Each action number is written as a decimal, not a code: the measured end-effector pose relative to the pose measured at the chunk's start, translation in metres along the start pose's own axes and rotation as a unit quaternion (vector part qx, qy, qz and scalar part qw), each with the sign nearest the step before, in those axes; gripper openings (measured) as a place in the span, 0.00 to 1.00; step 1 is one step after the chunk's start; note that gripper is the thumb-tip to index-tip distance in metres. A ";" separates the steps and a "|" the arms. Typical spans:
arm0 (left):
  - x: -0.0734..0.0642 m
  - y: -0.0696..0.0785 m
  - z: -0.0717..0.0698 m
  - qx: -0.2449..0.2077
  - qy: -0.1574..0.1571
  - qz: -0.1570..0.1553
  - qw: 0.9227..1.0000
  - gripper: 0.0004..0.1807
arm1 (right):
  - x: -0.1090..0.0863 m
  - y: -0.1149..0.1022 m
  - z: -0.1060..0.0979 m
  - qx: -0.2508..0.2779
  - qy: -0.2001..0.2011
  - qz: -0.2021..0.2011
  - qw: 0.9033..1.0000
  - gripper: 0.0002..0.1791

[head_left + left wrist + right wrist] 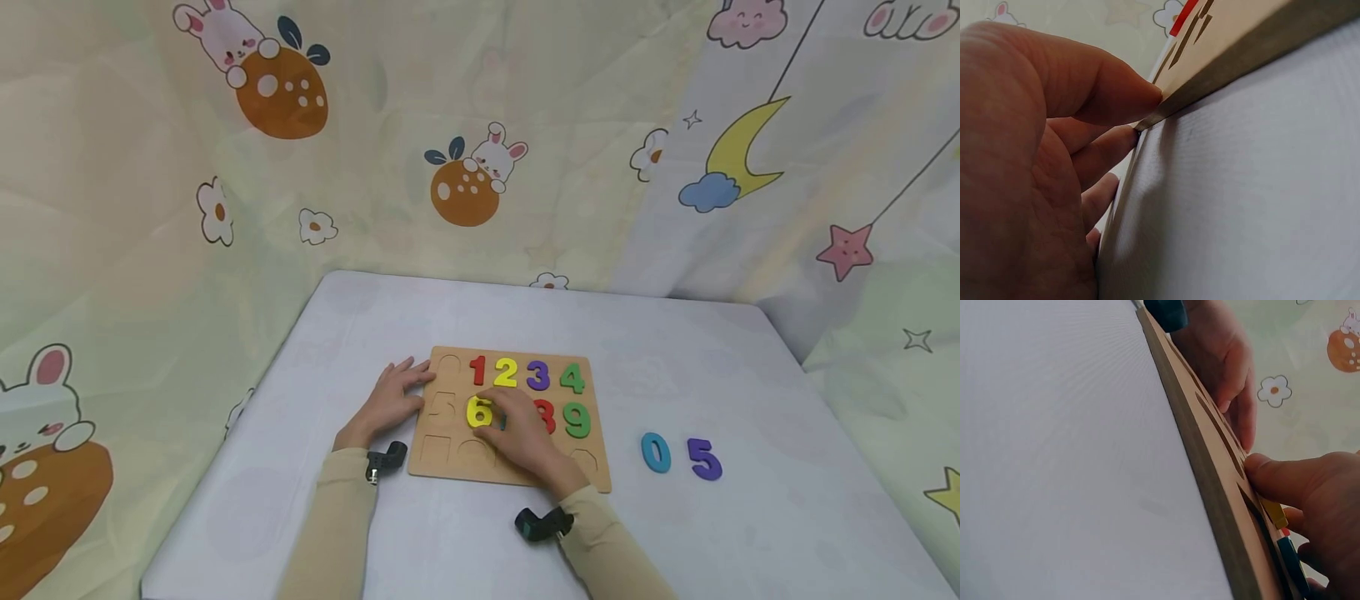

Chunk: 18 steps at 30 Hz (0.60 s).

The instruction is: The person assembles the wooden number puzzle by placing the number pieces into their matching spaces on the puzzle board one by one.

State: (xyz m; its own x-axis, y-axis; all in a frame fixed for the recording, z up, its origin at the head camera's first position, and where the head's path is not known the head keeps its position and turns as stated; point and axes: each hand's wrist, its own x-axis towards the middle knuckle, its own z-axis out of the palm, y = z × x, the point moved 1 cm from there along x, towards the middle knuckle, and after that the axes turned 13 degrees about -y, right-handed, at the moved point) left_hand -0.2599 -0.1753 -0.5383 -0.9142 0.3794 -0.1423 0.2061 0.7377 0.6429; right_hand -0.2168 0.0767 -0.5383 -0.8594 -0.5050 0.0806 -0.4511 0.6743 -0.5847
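A wooden number puzzle board (442,463) lies on the table. My right hand (525,429) is over its middle row, with thumb and forefinger pinching the yellow number 6 (476,412) at its slot. In the right wrist view part of the yellow 6 (1274,512) shows beside the thumb. My left hand (390,398) rests against the board's left edge; its fingers are fairly straight and the thumb (1129,100) touches the side. A red 8 (546,415) and a green 9 (577,419) sit right of my right hand, which largely hides a blue piece.
Along the top row stand a red 1 (477,369), yellow 2 (506,372), purple 3 (537,375) and green 4 (572,378). A blue 0 (656,452) and purple 5 (704,459) lie on the white table (750,533) to the right. Patterned cloth (570,100) hangs behind.
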 end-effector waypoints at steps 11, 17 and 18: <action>0.000 0.001 0.001 -0.001 0.000 -0.003 1.000 0.28 | 0.002 -0.001 0.004 -0.004 0.021 0.012 1.000 0.32; 0.001 0.000 0.001 0.003 0.002 -0.003 1.000 0.28 | 0.002 -0.002 0.005 -0.014 0.023 0.028 0.999 0.36; 0.001 0.000 0.001 0.003 0.003 -0.002 1.000 0.28 | 0.002 -0.002 0.005 -0.014 0.022 0.030 0.999 0.36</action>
State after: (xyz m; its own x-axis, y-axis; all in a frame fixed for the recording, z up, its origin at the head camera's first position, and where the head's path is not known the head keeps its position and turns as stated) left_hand -0.2606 -0.1742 -0.5392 -0.9167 0.3739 -0.1408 0.2046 0.7422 0.6382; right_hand -0.2164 0.0711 -0.5411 -0.8946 -0.4393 0.0824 -0.4048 0.7181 -0.5661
